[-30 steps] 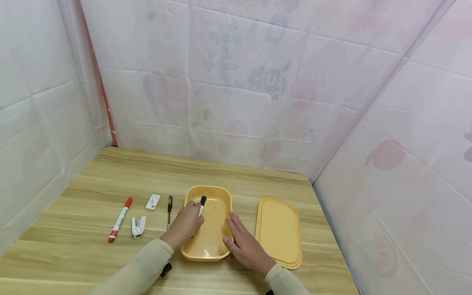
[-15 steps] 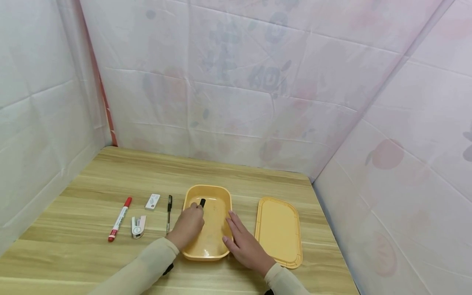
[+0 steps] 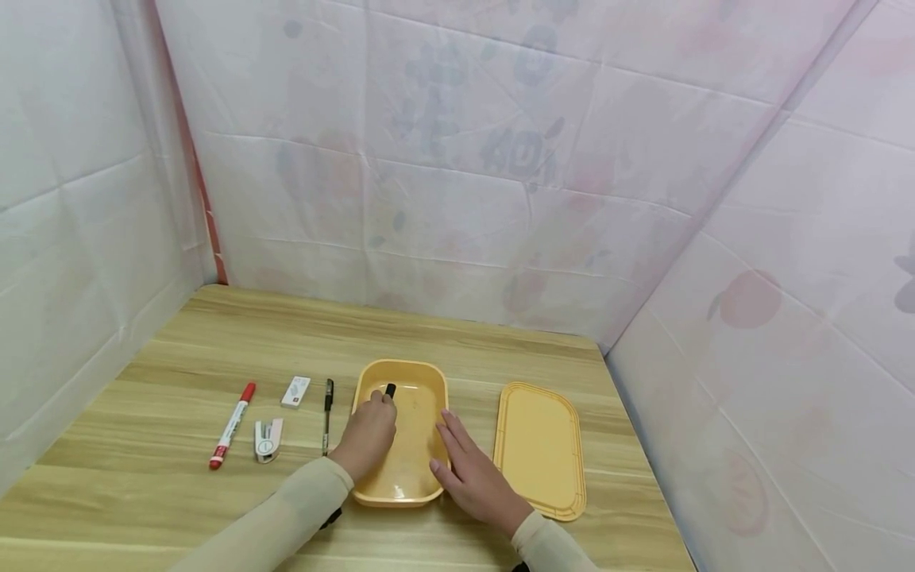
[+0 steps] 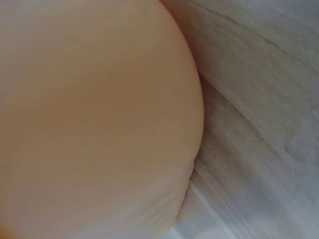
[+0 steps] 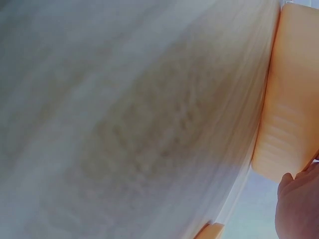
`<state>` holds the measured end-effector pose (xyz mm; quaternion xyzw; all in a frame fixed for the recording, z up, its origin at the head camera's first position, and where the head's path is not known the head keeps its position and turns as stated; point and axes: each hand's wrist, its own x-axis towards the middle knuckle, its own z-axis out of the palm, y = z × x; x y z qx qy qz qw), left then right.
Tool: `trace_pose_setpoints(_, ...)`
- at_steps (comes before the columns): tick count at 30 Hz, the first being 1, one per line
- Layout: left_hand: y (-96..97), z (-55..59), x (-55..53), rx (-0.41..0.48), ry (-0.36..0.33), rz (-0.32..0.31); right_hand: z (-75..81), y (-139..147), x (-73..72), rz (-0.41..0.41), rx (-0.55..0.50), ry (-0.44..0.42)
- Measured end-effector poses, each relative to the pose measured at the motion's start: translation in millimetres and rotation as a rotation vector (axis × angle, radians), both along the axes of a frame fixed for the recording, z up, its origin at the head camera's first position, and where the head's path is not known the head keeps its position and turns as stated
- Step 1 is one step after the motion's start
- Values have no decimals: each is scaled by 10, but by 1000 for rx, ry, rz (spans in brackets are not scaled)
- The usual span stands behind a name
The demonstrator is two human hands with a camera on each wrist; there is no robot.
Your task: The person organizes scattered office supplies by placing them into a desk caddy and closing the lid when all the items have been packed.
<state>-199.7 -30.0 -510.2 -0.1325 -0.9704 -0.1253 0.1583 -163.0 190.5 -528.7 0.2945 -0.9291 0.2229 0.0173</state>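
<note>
An open yellow box (image 3: pixel 411 373) stands on the wooden table in the head view. My left hand (image 3: pixel 379 402) reaches into it from the left. Its fingers are curled round a black-capped marker (image 3: pixel 390 390), held low inside the box with only the cap showing. My right hand (image 3: pixel 453 449) lies flat against the box's right wall with straight fingers. The left wrist view is filled by the blurred yellow box wall (image 4: pixel 94 119) and table wood. The right wrist view shows the box's side (image 5: pixel 294 99) and a bit of my right hand (image 5: pixel 299 206).
The yellow lid (image 3: pixel 539 449) lies flat to the right of the box. Left of the box lie a black pen (image 3: pixel 328 409), a white eraser (image 3: pixel 296 392), a small stapler (image 3: pixel 268 439) and a red marker (image 3: pixel 232 425). Cloth walls enclose the table on three sides.
My left hand has lowered the black marker from above the box's left rim down into the box. The right hand has stayed by the box's right wall.
</note>
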Motion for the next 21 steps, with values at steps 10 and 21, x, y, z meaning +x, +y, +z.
trace_pose_setpoints(10,26,-54,-11,-26,8,4,-2,4,4,2,2,12)
trace_pose_setpoints(21,28,-55,-16,-93,65,-20,14,5,2,10,-7,6)
